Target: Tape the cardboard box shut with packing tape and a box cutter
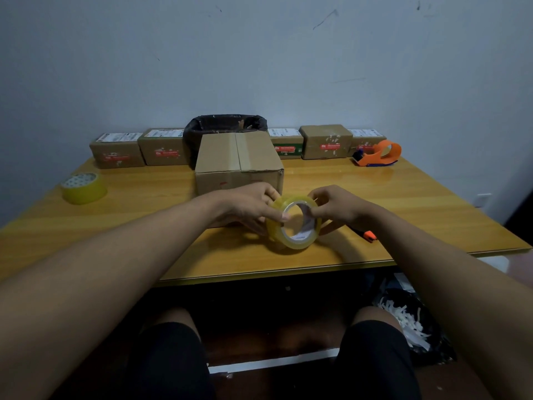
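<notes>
- Spare tape roll (83, 187), yellowish w/ pale honeycomb-looking top, lay flat near the left edge of the bench (138, 203); glossy orange-yellow wood-grain surface, hard and slick by the look.
- Row of small brown parcels (116, 153) w/ red labels and white stickers stood along the far edge; a black-lined bin (225, 125) sat mid-row behind the main box.
- Cardboard box (239, 163): plain kraft, rectangular, flaps down, at mid-bench just beyond the hands. A tan strip ran along the centre seam – prob. tape already on, but couldn't tell for sure.
- Left hand (248, 206) gripped the packing tape (294, 223) by its left rim, thumb across the front face, fingers curled behind.
- The roll was clear w/ a yellow tint, smooth and shiny, a thick ring on a white core w/ printed label inside; held upright on edge, just above the bench near the front edge, in front of the box.
- Right hand (337, 209) pinched at the roll's upper right rim w/ fingertips – looked like hunting for the loose end.
- Step, as I judged it: finding/peeling the tape start. Next would need a nail under the edge, a steady peel, then laying the strip over the seam.
- Box cutter (369, 235): only an orange tip showed, on the bench beneath the right wrist.
- Orange tape dispenser (379, 154) w/ dark blue base sat at the far right corner.
</notes>
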